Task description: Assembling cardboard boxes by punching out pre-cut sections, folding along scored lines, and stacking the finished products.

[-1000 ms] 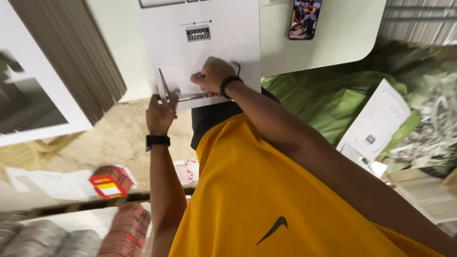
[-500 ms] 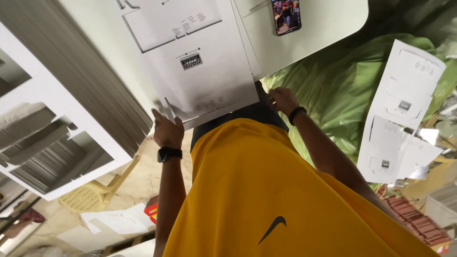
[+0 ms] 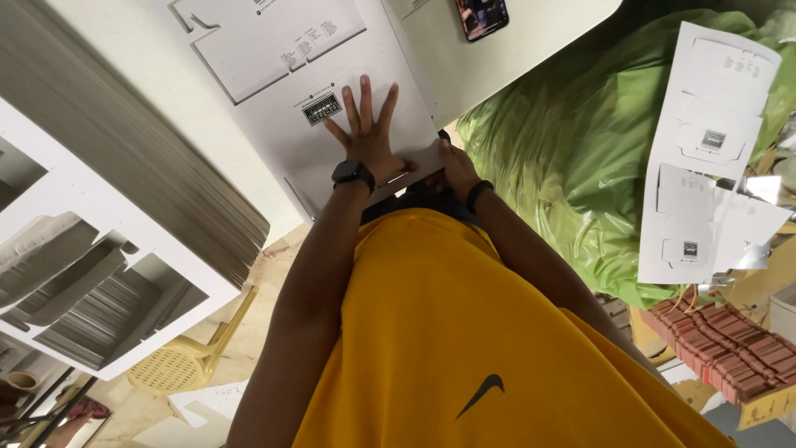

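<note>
Left hand (image 3: 367, 137): flat, fingers spread, pressing the die-cut cardboard sheet (image 3: 332, 108) against the white table (image 3: 531, 58).
Right hand (image 3: 454, 166): pinching the sheet's near edge.
Risk: uneven pressure may let the sheet slide, skewing the crease.

You look down past a white worktop (image 3: 531, 58) with a rounded corner. Beside it lies a green plastic sheet (image 3: 564, 158); under it, a pale stone floor (image 3: 249, 332) and a yellow plastic chair (image 3: 186, 361). Light is soft and even.

Left hand (image 3: 367, 133) splayed flat; right hand (image 3: 453, 163) curled.
</note>
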